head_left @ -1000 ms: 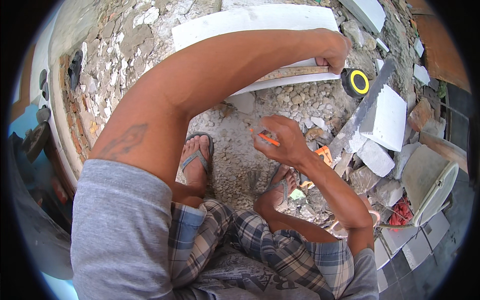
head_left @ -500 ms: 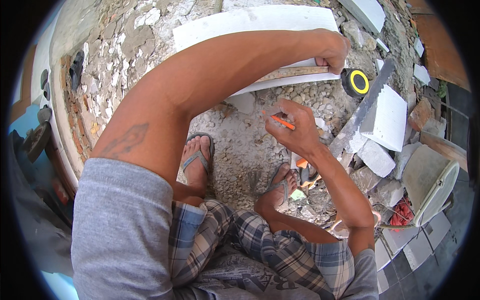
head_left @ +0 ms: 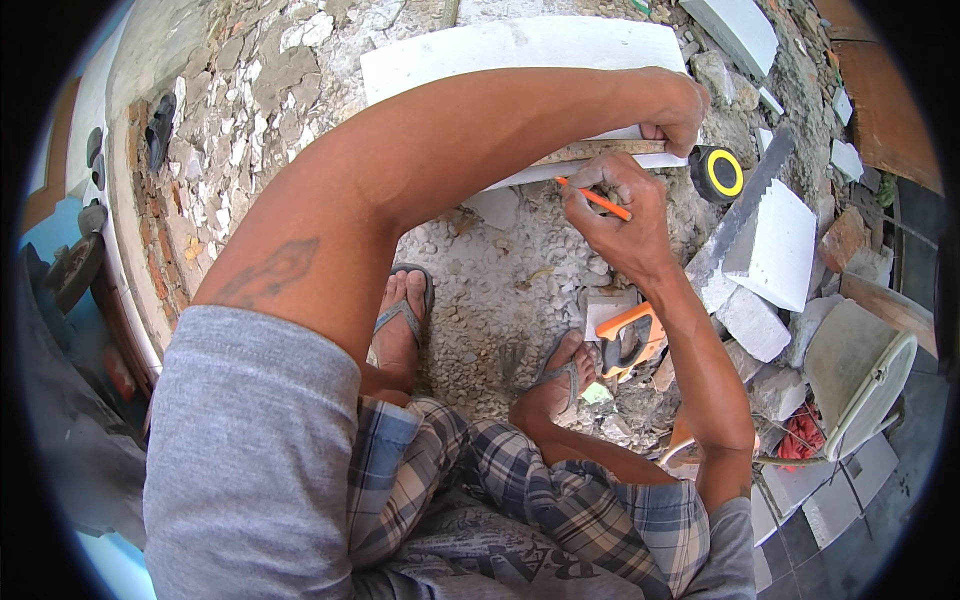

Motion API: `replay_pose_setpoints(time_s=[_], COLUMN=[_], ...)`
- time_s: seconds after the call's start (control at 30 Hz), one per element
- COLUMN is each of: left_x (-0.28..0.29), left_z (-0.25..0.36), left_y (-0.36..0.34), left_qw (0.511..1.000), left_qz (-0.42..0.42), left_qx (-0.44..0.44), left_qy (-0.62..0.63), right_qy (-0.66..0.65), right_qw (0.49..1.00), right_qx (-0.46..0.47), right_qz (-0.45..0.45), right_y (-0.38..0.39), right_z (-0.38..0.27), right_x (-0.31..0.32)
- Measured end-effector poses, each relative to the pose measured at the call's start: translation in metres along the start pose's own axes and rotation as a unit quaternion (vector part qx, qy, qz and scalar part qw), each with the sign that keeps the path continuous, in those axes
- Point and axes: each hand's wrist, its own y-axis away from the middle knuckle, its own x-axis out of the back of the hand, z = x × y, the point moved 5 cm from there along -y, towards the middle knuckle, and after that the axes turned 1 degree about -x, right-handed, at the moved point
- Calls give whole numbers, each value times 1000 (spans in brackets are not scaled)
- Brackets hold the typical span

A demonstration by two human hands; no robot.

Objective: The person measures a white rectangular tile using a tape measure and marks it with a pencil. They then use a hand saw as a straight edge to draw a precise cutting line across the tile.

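A large white block point(head_left: 500, 55) lies across the rubble in front of me. My left hand point(head_left: 678, 110) reaches over it and presses a wooden straightedge point(head_left: 595, 150) flat along its near edge. My right hand point(head_left: 620, 215) grips an orange pencil point(head_left: 595, 198), whose tip meets the block beside the straightedge. A handsaw with an orange and black handle point(head_left: 630, 340) lies on the ground by my right foot, its toothed blade point(head_left: 745, 205) running up to the right.
A yellow and black tape measure point(head_left: 717, 172) sits just right of my left hand. White block offcuts point(head_left: 780, 245) and rubble lie to the right, with an upturned white bucket point(head_left: 860, 375). A broken brick wall point(head_left: 190, 200) is on the left. My feet wear sandals.
My right hand rose from near my right foot up to the block's edge, carrying the orange pencil to the straightedge. My left hand stayed pressing the straightedge.
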Motion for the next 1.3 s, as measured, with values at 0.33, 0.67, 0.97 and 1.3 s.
replay_pose_setpoints(time_s=[0.33, 0.67, 0.97, 1.3], left_x=[0, -1, 0, -1], left_z=[0, 0, 0, -1], left_y=[2, 0, 0, 3], left_qw=[1000, 1000, 1000, 1000], left_qz=[-5, -6, -9, -7], left_qx=[12, 13, 9, 7], left_qy=[-4, 6, 16, 17], right_qy=[15, 15, 1, 18], right_qw=[999, 999, 999, 999], right_qx=[-26, -19, -15, 31], right_qz=[25, 23, 30, -22], right_y=[9, 13, 7, 20], right_z=[11, 13, 6, -7], right_x=[7, 6, 0, -19])
